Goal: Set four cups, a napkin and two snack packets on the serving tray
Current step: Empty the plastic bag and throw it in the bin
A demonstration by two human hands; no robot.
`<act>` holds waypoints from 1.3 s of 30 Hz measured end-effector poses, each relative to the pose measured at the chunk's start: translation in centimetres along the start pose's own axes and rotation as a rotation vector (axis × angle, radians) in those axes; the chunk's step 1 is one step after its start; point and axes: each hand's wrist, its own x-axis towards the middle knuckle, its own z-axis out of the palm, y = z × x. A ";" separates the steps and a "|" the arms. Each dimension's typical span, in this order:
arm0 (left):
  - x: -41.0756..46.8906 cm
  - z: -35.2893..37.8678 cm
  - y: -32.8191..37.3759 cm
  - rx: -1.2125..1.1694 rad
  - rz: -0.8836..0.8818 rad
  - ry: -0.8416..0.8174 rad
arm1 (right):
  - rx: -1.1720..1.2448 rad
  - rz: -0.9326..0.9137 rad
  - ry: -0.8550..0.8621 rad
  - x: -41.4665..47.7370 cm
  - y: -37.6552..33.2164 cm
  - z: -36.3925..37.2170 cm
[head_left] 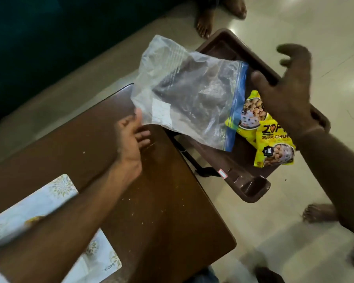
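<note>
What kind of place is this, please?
Probably a room in a home: a low brown table with a patterned placemat, a pale tiled floor, and bare feet nearby.
</note>
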 end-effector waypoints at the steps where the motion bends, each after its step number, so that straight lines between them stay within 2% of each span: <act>1: -1.3 0.7 -0.8 0.006 -0.052 -0.071 | 0.005 -0.055 -0.126 2.0 -1.0 1.4; 4: -3.3 3.7 -2.6 0.116 -0.190 -0.204 | -0.147 -0.127 -0.602 6.5 -3.4 6.0; 5: -3.3 4.8 -3.0 0.143 -0.209 -0.191 | -0.230 -0.120 -0.697 7.3 -4.0 7.3; 7: -2.9 6.4 -3.4 0.120 -0.214 -0.091 | -0.376 -0.105 -0.782 8.3 -4.5 9.2; 10: -1.4 6.9 -3.4 0.003 -0.215 0.041 | -0.314 -0.116 -0.830 9.3 -4.8 10.1; 15: 0.2 4.7 -1.6 -0.123 -0.171 0.030 | -0.180 -0.151 -0.798 10.8 -4.8 9.5; 21: 1.8 1.2 0.8 -0.484 -0.282 -0.168 | 0.333 0.221 -0.948 8.2 -5.5 8.1; 24: 2.0 -1.0 0.7 -0.522 -0.322 -0.245 | 0.526 0.318 -0.963 6.0 -5.9 7.9; 27: 1.8 -3.4 0.0 -0.488 -0.352 -0.197 | 0.588 0.253 -1.026 3.3 -6.6 8.2; 31: 1.5 -8.0 -1.3 -0.441 -0.356 -0.099 | 0.586 0.027 -1.047 -0.9 -9.6 9.3; 39: -0.7 -19.0 -1.5 -0.238 -0.094 0.173 | 0.369 -0.094 -1.074 -8.0 -17.1 14.0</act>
